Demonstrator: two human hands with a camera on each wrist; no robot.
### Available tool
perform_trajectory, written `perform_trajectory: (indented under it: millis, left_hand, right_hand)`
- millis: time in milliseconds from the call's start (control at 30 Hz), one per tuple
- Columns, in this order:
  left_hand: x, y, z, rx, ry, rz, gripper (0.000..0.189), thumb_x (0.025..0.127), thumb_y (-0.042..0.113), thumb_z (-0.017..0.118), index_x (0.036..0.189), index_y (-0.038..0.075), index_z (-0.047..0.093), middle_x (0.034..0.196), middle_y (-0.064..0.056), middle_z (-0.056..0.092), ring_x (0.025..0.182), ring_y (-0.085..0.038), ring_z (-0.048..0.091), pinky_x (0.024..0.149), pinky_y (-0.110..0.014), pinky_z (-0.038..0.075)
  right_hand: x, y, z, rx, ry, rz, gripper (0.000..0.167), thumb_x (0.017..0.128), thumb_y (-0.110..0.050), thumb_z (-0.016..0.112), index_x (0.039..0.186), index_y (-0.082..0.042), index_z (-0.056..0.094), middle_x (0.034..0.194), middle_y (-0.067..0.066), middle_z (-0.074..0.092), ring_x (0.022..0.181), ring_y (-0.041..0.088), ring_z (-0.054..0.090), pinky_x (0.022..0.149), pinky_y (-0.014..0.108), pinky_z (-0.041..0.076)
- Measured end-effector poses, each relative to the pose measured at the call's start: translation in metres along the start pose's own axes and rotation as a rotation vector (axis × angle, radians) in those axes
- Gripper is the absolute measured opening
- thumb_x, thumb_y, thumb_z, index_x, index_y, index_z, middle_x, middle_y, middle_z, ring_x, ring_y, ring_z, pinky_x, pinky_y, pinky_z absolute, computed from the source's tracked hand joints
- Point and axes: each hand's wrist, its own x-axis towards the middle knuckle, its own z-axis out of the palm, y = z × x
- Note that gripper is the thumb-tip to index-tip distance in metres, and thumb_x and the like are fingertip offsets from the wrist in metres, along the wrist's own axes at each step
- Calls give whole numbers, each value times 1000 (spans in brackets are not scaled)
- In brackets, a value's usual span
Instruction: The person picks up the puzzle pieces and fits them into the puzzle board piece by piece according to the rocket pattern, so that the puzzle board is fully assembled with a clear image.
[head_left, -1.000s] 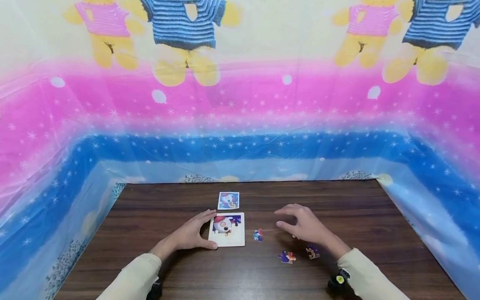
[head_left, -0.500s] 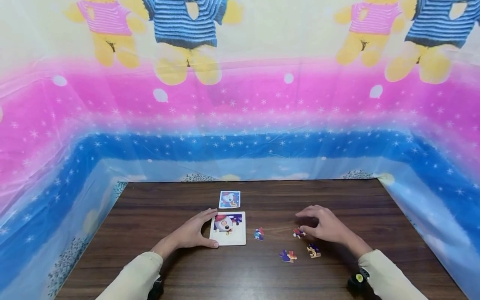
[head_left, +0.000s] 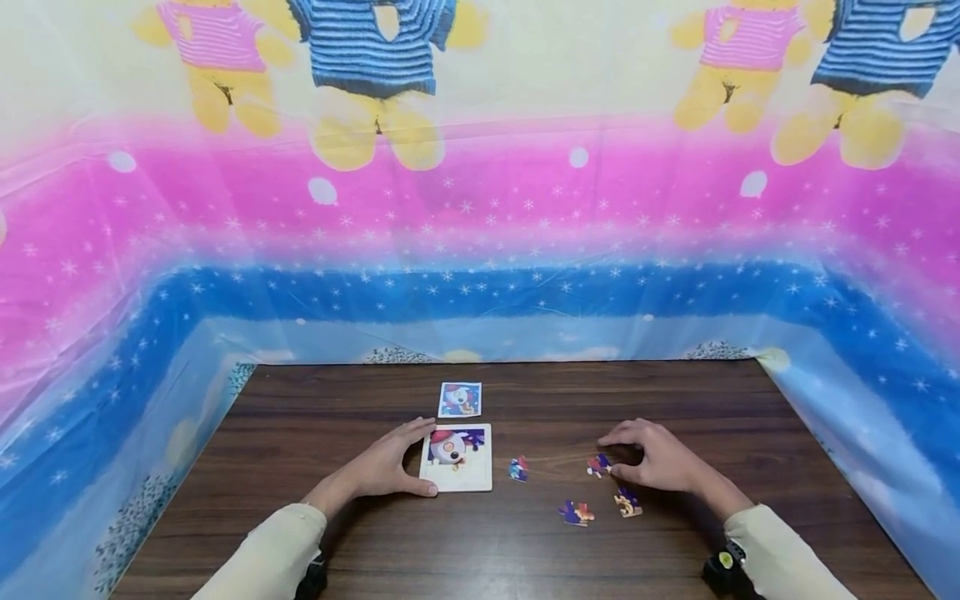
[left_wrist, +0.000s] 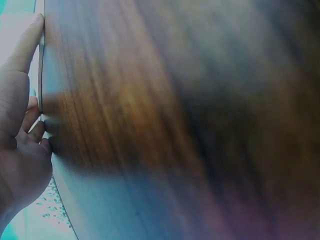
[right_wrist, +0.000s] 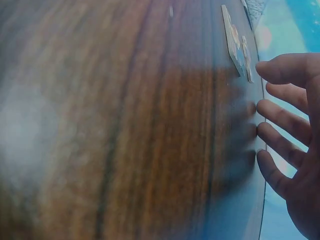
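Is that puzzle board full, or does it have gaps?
Partly filled: the puzzle board shows printed picture across its upper part and bare pale surface below, with loose pieces on the table.

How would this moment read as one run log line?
left fingers: at left side of partly filled puzzle board; right fingers: beside loose piece, contact unclear; other loose pieces: three

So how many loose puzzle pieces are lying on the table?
4: first piece right of the board; second piece beside the right hand; third piece below the second in the head view; fourth piece left of the third. Others could hide under that hand.
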Motion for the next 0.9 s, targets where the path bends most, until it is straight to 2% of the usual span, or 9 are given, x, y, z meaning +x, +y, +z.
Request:
perform_trajectory:
  millis: [100, 233, 500, 900]
  left_hand:
    - [0, 0, 0, 0, 0, 0, 106, 79, 56, 84, 159, 6, 35, 166, -13, 29, 154, -37, 23, 117, -63, 28]
    - [0, 0, 1, 1, 0, 2, 106, 79, 56, 84, 159, 6, 36, 166, -12, 29, 154, -37, 22, 118, -63, 27]
    - [1, 0, 1, -1, 0, 2, 106, 79, 56, 84, 159, 5, 36, 167, -12, 29, 154, -37, 22, 117, -63, 27]
    - [0, 0, 0, -1, -1, -16, 106, 78, 57, 85, 160, 9, 36, 167, -10, 29, 155, -35, 22, 118, -62, 28]
  right_hand:
    - [0, -1, 0, 6, -24, 14, 37, 89, -31, 77, 126, -23, 74, 122, -3, 66, 113, 26, 61, 93, 56, 51]
    - [1, -2, 1, -1, -39, 12, 37, 88, -28, 77, 125, -22, 75, 121, -5, 64, 111, 21, 59, 90, 51, 51]
    - [2, 1, 3, -1, -31, -31, 30, 91, -26, 76, 121, -27, 77, 119, -8, 61, 106, 15, 55, 83, 42, 50]
    - [1, 2, 2, 14, -24, -15, 24, 94, -36, 76, 115, -27, 79, 118, -8, 63, 106, 17, 58, 86, 45, 51]
